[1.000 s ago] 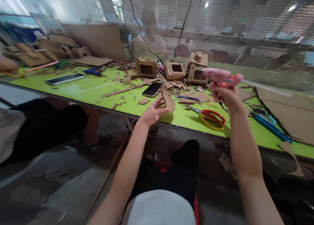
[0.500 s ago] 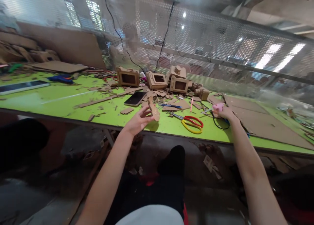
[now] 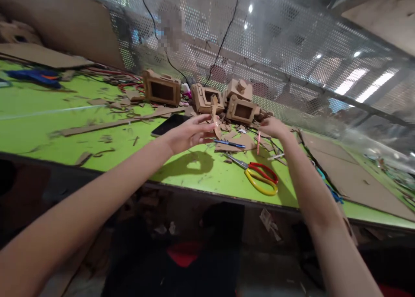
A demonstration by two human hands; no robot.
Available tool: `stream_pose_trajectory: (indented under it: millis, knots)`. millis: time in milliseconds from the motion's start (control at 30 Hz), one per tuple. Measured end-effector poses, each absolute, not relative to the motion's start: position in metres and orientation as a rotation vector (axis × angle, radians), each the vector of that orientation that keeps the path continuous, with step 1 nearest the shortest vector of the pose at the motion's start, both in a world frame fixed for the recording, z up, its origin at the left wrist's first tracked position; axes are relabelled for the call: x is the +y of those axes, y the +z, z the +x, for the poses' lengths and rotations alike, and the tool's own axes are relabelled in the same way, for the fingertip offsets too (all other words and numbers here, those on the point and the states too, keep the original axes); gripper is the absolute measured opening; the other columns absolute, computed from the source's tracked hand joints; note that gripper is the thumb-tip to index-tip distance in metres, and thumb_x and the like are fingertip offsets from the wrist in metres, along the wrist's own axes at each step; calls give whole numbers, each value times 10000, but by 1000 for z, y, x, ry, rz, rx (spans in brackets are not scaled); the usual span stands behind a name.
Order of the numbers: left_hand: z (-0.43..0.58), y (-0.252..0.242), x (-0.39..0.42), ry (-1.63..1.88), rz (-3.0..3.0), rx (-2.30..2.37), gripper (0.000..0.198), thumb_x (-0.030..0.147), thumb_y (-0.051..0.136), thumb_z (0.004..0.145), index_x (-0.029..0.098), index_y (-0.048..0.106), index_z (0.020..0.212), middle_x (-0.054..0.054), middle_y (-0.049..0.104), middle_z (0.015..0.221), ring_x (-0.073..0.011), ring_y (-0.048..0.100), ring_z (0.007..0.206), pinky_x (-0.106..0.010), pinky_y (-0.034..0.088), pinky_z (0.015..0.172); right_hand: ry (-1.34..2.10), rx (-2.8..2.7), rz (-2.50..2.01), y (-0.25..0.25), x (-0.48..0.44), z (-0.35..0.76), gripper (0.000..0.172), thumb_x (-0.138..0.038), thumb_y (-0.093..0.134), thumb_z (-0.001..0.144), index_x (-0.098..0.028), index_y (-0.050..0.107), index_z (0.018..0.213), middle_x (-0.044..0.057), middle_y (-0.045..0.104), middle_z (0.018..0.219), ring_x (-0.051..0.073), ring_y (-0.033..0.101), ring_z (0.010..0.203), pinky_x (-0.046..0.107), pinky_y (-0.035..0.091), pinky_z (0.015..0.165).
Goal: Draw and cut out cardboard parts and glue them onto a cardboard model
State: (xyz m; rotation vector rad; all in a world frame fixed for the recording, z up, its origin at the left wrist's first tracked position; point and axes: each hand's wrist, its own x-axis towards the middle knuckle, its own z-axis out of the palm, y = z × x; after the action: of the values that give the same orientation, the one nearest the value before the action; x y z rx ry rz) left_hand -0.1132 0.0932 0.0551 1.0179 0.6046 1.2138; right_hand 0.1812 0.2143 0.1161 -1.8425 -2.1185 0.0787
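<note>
My left hand (image 3: 189,135) pinches a small, narrow cardboard piece (image 3: 216,123) between thumb and fingers, held upright above the table. My right hand (image 3: 274,127) reaches to the small cardboard scraps behind the pink stick (image 3: 258,142), its fingers bent and close together; whatever lies at their tips is hidden. Between and below the hands are a blue pen (image 3: 229,144) and scissors (image 3: 261,178) with one red and one yellow handle. A dark smartphone (image 3: 171,123) lies partly behind my left hand.
Cardboard camera-like models (image 3: 162,88) stand along the back, before a perforated metal screen (image 3: 275,59). Scraps litter the green table (image 3: 123,145). A large cardboard sheet (image 3: 350,167) lies at right. At far left is a blue tool (image 3: 34,77).
My right hand has moved left and away from me, from a pink object with a dark cable to the cardboard scraps. My left hand has carried its cardboard piece slightly right and farther forward.
</note>
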Motion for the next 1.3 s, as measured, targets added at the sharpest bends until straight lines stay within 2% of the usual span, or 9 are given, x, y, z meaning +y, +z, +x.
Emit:
stream_pose_trajectory:
  millis: [100, 233, 333, 500, 767, 900, 1033, 1200, 1300]
  knots:
    - [-117, 61, 126, 1245, 1057, 596, 326, 187, 804, 658, 150, 683, 959, -58, 710, 890, -143, 673, 728, -228, 540, 641, 187, -2087, -1805, 101, 253, 126, 159, -250, 698, 687, -136, 694, 797, 114, 731, 894, 250, 670, 890, 289, 486, 810]
    - [-126, 60, 152, 1289, 876, 481, 229, 287, 707, 703, 154, 704, 889, -88, 733, 868, -179, 672, 723, -254, 533, 597, 261, -1878, -1779, 81, 290, 80, 420, -293, 594, 818, -70, 581, 1174, 181, 668, 1194, 246, 642, 1058, 273, 481, 876]
    - [-138, 58, 159, 1328, 765, 324, 371, 384, 664, 701, 153, 711, 988, -99, 739, 969, -208, 686, 788, -242, 506, 547, 313, -1738, -1782, 73, 306, 65, 525, -400, 522, 890, -54, 475, 1283, 228, 593, 1307, 265, 591, 1176, 296, 458, 948]
    - [-157, 53, 167, 1397, 614, 281, 445, 449, 617, 732, 128, 690, 1031, -112, 737, 932, -189, 684, 717, -222, 464, 495, 386, -1550, -1862, 71, 327, 51, 596, -518, 508, 880, -30, 486, 1222, 306, 623, 1202, 357, 614, 1137, 431, 463, 948]
    - [-160, 55, 165, 1498, 440, 260, 469, 405, 381, 916, 88, 610, 1175, -119, 731, 919, -197, 693, 708, -245, 481, 490, 290, -1090, -1717, 78, 326, 78, 526, -531, 541, 842, -117, 550, 1165, 246, 593, 1281, 352, 539, 1233, 502, 334, 1074]
    - [-150, 49, 164, 1427, 427, 322, 391, 319, 404, 918, 82, 615, 1146, -112, 732, 863, -194, 694, 661, -243, 474, 461, 378, -924, -1471, 86, 306, 102, 522, -526, 545, 819, -146, 562, 1176, 153, 651, 1223, 282, 551, 1220, 440, 422, 1029]
    - [-143, 43, 161, 1422, 433, 327, 308, 295, 453, 904, 116, 634, 1079, -89, 733, 859, -180, 695, 683, -240, 497, 497, 570, -906, -1220, 96, 271, 127, 575, -626, 361, 870, -169, 629, 1092, 91, 731, 983, 239, 677, 983, 411, 551, 837]
    - [-136, 51, 154, 1435, 411, 269, 297, 356, 459, 901, 152, 647, 1009, -77, 727, 852, -190, 702, 750, -228, 490, 499, 1097, -1072, -726, 95, 209, 165, 620, -731, 431, 785, -231, 660, 1071, 62, 732, 1029, 265, 669, 1029, 481, 532, 870]
    - [-140, 54, 155, 1477, 404, 257, 298, 336, 458, 897, 140, 651, 1011, -87, 727, 858, -193, 700, 731, -241, 498, 500, 1060, -1235, -842, 88, 196, 177, 661, -777, 444, 743, -217, 660, 1019, 77, 731, 973, 280, 673, 990, 469, 543, 842]
